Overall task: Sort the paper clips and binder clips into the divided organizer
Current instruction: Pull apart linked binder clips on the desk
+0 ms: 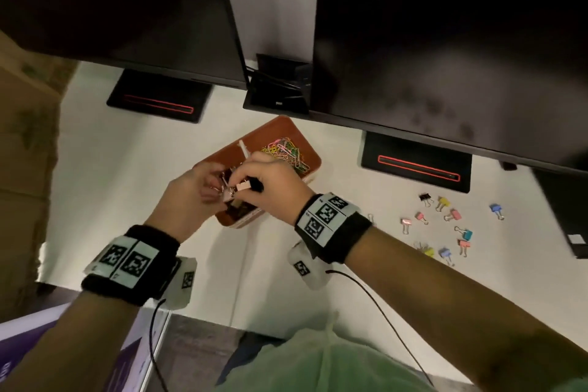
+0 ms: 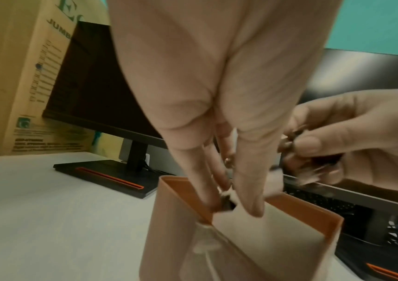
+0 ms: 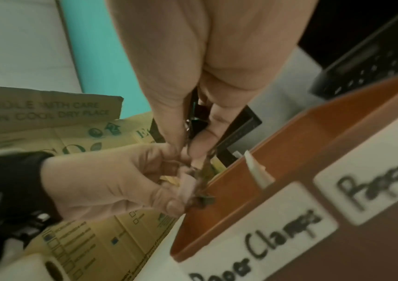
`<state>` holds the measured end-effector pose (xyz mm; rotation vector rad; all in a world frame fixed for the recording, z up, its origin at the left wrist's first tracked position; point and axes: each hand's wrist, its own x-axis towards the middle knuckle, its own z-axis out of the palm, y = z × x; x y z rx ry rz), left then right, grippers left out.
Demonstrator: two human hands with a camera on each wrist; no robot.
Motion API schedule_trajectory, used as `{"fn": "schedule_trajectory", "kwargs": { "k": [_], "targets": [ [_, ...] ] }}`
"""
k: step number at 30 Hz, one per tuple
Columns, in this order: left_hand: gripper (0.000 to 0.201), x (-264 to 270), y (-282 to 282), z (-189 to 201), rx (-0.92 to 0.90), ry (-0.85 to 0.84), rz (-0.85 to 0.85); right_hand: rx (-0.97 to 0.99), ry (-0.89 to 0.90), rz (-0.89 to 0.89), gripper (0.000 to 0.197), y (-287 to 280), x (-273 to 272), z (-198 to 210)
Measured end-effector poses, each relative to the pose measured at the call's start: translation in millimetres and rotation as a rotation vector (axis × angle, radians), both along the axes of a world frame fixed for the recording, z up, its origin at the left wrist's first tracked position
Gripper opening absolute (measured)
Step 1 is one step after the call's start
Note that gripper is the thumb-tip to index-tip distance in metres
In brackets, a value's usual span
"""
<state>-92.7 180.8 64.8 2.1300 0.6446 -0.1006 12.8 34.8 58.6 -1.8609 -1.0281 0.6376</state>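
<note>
The orange divided organizer (image 1: pixel 313 157) stands mid-table, with coloured paper clips (image 1: pixel 286 151) heaped in its far compartment. Both hands meet over the near compartment, labelled "Paper Clamps" (image 3: pixel 282 239). My left hand (image 1: pixel 219 192) pinches a small cluster of binder clips (image 2: pixel 226 203) just above the organizer's rim (image 2: pixel 313 209). My right hand (image 1: pixel 245 183) grips a pink binder clip (image 1: pixel 243 185) and a black binder clip (image 3: pixel 197 117) between thumb and fingers. The two hands' clips touch or overlap; blur hides how. The near compartment's contents are mostly hidden by the hands.
Several loose coloured binder clips (image 1: pixel 445 226) lie on the white table to the right. Two dark monitors with red-striped bases (image 1: pixel 159 99) (image 1: pixel 416 162) stand behind the organizer. A cardboard box (image 1: pixel 25 137) is at the left, a keyboard (image 2: pixel 337 205) beyond the organizer.
</note>
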Motion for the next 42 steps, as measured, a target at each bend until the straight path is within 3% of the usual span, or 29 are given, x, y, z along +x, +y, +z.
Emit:
{"fn": "schedule_trajectory", "kwargs": {
  "k": [6,9,12,18,25,28,31,36,42],
  "targets": [
    [0.069,8,18,-1,0.062,0.053,-0.139,-0.085,0.129,-0.045,0.039,14,-12,-8],
    [0.061,12,-5,15,0.098,-0.067,-0.180,-0.050,0.109,-0.116,0.034,-29,-6,-10],
    [0.048,21,-46,20,0.020,-0.158,-0.282,-0.183,-0.047,-0.223,0.039,-94,5,-22],
    [0.050,46,-131,-38,0.025,-0.066,-0.592,-0.773,-0.075,-0.387,0.072,-219,10,-50],
    [0.078,71,-197,-99,0.203,0.154,-0.647,-0.866,-0.104,-0.366,0.103,-247,3,-74],
    [0.068,73,-206,-110,0.277,0.102,-0.667,-0.844,-0.128,-0.348,0.093,-240,8,-82],
    [0.042,70,-207,-115,0.190,-0.017,-0.613,-0.738,-0.075,-0.368,0.070,-235,14,-88],
    [0.028,73,-197,-120,0.093,-0.104,-0.482,-0.618,-0.051,-0.271,0.030,-229,25,-93],
    [0.013,70,-190,-119,0.116,-0.118,-0.440,-0.644,0.000,-0.120,0.026,-220,43,-88]
  ]
}}
